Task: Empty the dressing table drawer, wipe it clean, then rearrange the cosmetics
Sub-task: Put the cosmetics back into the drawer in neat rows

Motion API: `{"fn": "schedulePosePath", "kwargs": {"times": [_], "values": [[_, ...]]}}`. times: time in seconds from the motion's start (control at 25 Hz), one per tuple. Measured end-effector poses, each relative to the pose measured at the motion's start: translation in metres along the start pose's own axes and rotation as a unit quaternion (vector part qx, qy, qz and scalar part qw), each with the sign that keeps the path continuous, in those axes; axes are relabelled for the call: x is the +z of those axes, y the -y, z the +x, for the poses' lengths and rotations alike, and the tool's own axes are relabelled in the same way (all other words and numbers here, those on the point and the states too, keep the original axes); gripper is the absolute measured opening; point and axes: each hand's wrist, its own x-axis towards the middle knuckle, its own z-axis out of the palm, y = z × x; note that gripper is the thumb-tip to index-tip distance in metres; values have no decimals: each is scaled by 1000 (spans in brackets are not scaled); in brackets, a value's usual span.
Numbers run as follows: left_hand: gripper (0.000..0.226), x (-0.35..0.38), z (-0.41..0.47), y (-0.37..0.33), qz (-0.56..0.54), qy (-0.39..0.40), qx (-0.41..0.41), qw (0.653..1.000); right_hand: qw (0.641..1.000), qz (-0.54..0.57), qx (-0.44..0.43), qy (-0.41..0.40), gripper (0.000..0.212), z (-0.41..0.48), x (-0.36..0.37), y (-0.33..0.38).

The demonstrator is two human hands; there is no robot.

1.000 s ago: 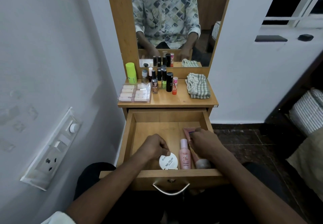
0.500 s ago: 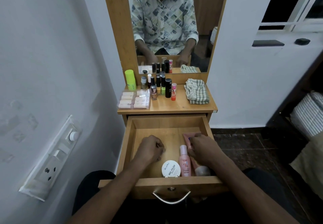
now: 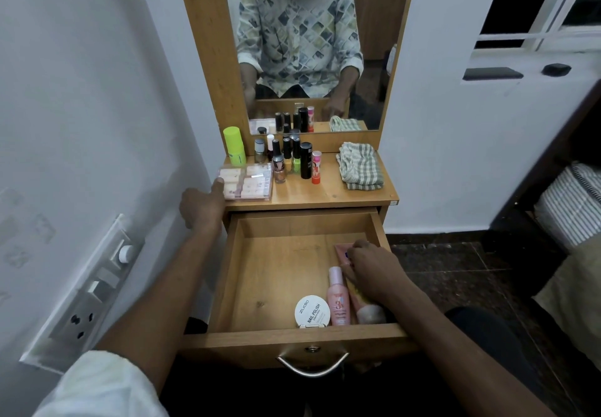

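1. Now the left hand (image 3: 201, 203) sits at the near left corner of the table (image 3: 325, 194). One digit is stretched out and touches the clear case (image 3: 248, 182) of nail tips. I cannot tell whether its grip has closed on the case, since the other fingers are hidden behind the back of the hand.
2. Inside the drawer (image 3: 292, 338), on its right side, the right hand (image 3: 370, 270) has its grip curled over the peach tube (image 3: 362, 306). The pink bottle (image 3: 338, 296) lies just left of the tube and the white compact (image 3: 312, 312) just left of that, all at the near wall.
3. The case lies right at the table's left edge, so a one-finger push could send it over the side. It could also slide right into the nail polish bottles (image 3: 286, 156) and topple them.
4. Lifting the tube without looking could roll the pink bottle that lies against it.
5. Half a second ago the left hand was down in the drawer beside the white compact, and it has since come up to the case. The right hand stays on the tube, and the three drawer items have not shifted.
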Motion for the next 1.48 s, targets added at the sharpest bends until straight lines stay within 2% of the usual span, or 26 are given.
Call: {"fn": "schedulePosePath", "kwargs": {"times": [0.08, 0.16, 0.32, 0.44, 0.52, 0.6, 0.68, 0.76, 0.8, 0.88, 0.96, 1.0, 1.08, 1.2, 1.28, 1.36, 1.4, 1.48], "values": [[42, -1, 6, -1, -52, 42, 1, 998, 1000, 3, 3, 0, 31, 1, 1, -2], [28, -5, 13, 0, -106, 64, -37, 992, 1000, 12, 7, -2, 29, 1, 2, -3], [23, -18, 22, 8, -160, 167, -133, 964, 997, 68, 11, -35, 29, 2, 5, -3], [13, -39, 5, 11, -174, 245, -151, 942, 991, 118, 5, -59, 21, 8, -3, 1], [11, -55, -6, 17, -195, 259, -149, 934, 977, 196, 1, -85, 17, 10, -14, 7], [11, -67, -20, 23, -189, 269, -138, 934, 933, 352, 14, -71, 31, 11, -25, 23], [7, -68, -44, 27, -157, 332, -122, 922, 837, 545, 43, 4, 42, 14, -33, 45], [5, -66, -70, 30, -114, 401, -122, 901, 753, 650, 85, 53, 38, 20, -32, 61], [8, -63, -78, 32, -93, 417, -125, 896, 732, 671, 99, 56, 35, 22, -30, 64], [14, -56, -81, 35, -38, 412, -97, 905, 715, 688, 107, 52, 30, 25, -21, 63], [29, -45, -69, 36, 50, 362, 43, 930, 711, 692, 113, 53, 30, 25, -13, 59], [43, -40, -63, 33, 93, 332, 130, 930, 716, 687, 116, 55, 29, 25, -11, 59], [54, -31, -55, 23, 167, 312, 265, 897, 737, 662, 127, 58, 25, 29, -5, 65], [42, -6, -45, 14, 268, 360, 379, 809, 765, 622, 158, 63, 23, 42, 3, 77], [40, 7, -45, 17, 362, 389, 418, 737, 763, 612, 189, 89, 25, 46, 6, 82], [34, 13, -44, 22, 412, 427, 411, 692, 763, 605, 196, 115, 26, 47, 12, 86], [31, 15, -42, 25, 420, 446, 394, 685, 772, 595, 191, 115, 29, 46, 14, 86], [25, 14, -35, 26, 410, 463, 358, 699, 779, 586, 205, 86, 42, 49, 18, 80]]}}
